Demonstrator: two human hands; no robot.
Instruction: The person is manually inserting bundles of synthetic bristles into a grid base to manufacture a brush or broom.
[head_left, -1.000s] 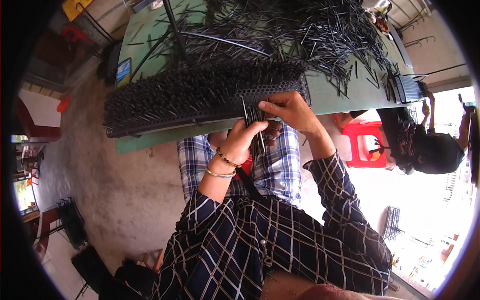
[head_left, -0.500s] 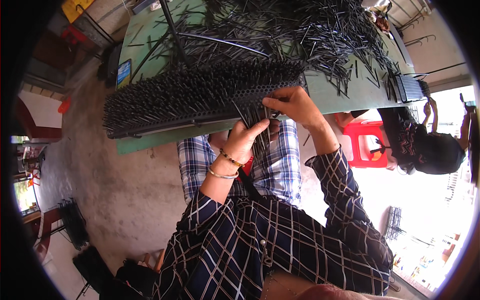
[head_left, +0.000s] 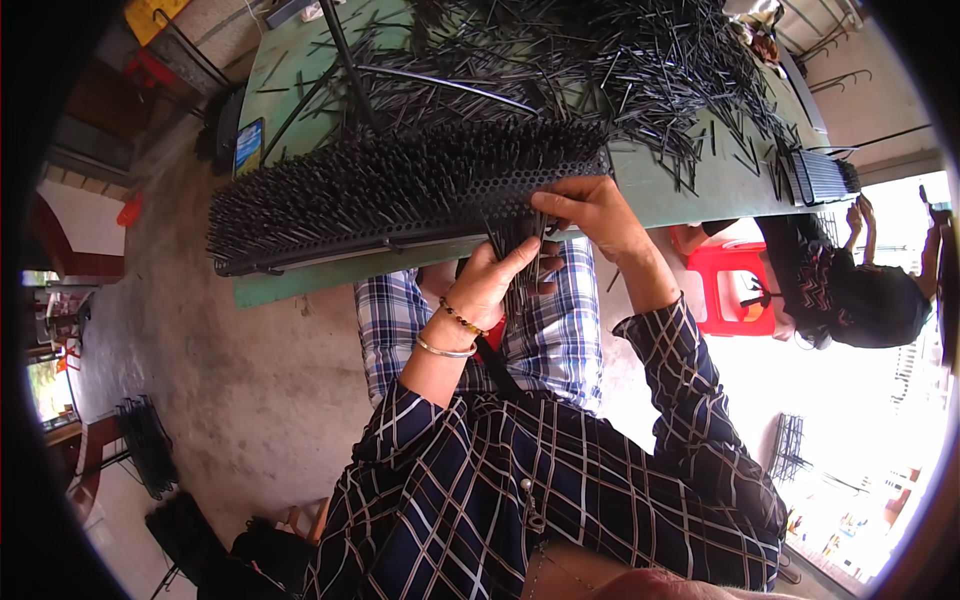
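Observation:
A long black perforated bar (head_left: 480,185) with dense rows of black strips standing in its holes lies along the table's near edge. Holes at its right end and along the near side are bare. My left hand (head_left: 484,276), wearing a beaded bracelet and a metal bangle, is closed round a bundle of thin black strips (head_left: 517,236) just below the bar. Thumb and forefinger of my right hand (head_left: 596,215) are pinched together at the bar's right part, above the bundle. What sits between those fingertips is too small to make out.
Loose black strips (head_left: 660,60) are heaped on the green table (head_left: 680,195), with a phone-like screen (head_left: 248,148) at its left edge. A dark rod (head_left: 345,55) rises behind the bar. To the right are a red stool (head_left: 720,270) and another person (head_left: 850,280) at a smaller rack (head_left: 818,176).
The bundle in my left hand now stands more upright and closer together. My right fingertips have shifted slightly right along the bar.

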